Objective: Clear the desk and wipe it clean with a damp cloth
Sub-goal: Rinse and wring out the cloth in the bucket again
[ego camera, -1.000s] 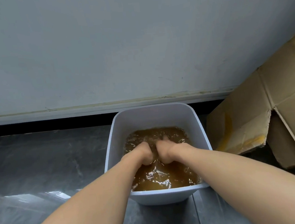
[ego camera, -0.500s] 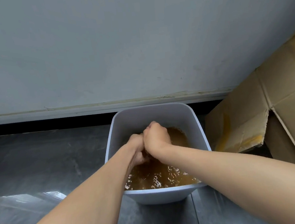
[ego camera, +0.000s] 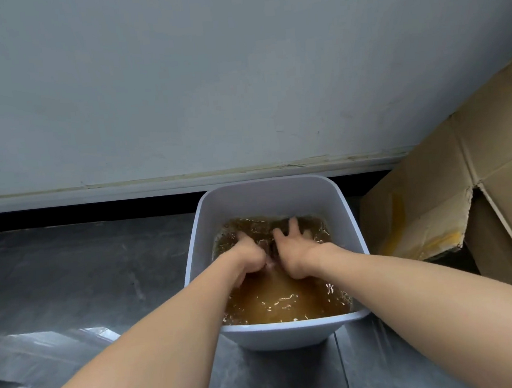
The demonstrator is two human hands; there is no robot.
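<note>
Two hands work in the tub (ego camera: 266, 187) of brown water (ego camera: 287, 301). The left hand (ego camera: 247, 257) is curled into a fist at the waterline, apparently gripping the cloth (ego camera: 270, 244), a dark mass submerged between the hands. The right hand (ego camera: 296, 252) has its fingers spread apart, pressing down on it. The tub sits on the floor (ego camera: 72, 285) against the wall (ego camera: 208, 75), box (ego camera: 433, 210) just beside. Desk not in view, so clearing cannot be judged. Judgement: cloth is at the wetting stage; wringing out and all the wiping remain.
</note>
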